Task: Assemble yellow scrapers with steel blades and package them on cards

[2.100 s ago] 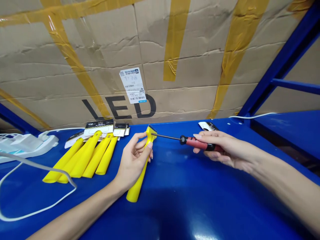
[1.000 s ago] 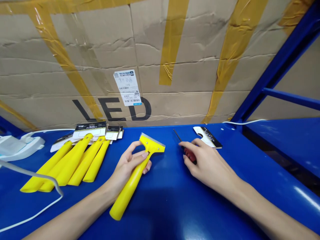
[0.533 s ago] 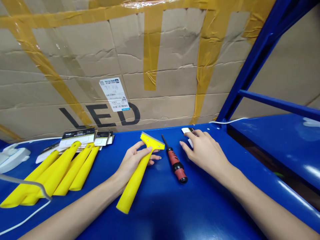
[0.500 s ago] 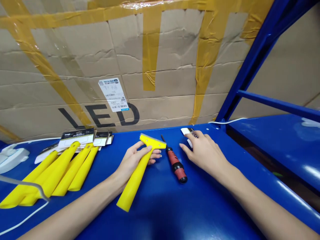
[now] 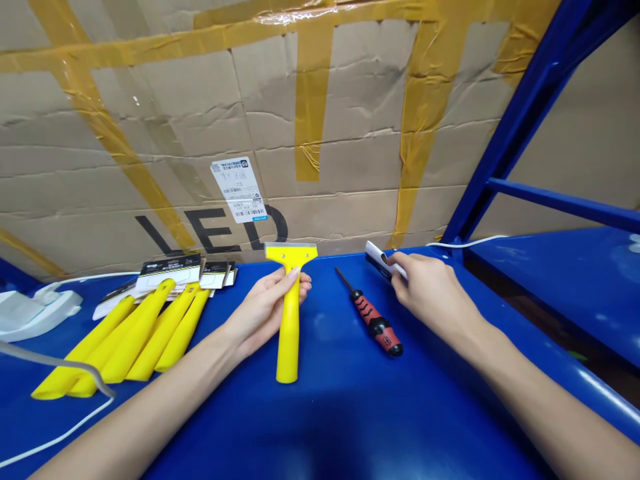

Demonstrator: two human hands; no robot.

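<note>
My left hand (image 5: 273, 300) is closed round the neck of a yellow scraper (image 5: 289, 327), its thumb on the front. The scraper is upright in view, with its wide bladed head at the top and two small screws in it. On the right, my right hand (image 5: 430, 287) pinches a folded black-and-white cardboard sleeve (image 5: 381, 259), partly hidden by the fingers. Between the two hands a red-and-black screwdriver (image 5: 375, 320) lies on the blue surface, its shaft pointing up and left.
More yellow scrapers (image 5: 145, 333) lie piled at the left, their heads in black-and-white card sleeves (image 5: 170, 272). A white plastic device (image 5: 43, 313) and a grey-white cable (image 5: 55, 360) are beside them. A taped cardboard box (image 5: 345, 200) stands behind; a blue metal frame (image 5: 505, 140) rises at right.
The scraper has turned from slanted to upright in my left hand. My right hand has closed on the cardboard sleeve and lifted it a little. The whole view has shifted slightly.
</note>
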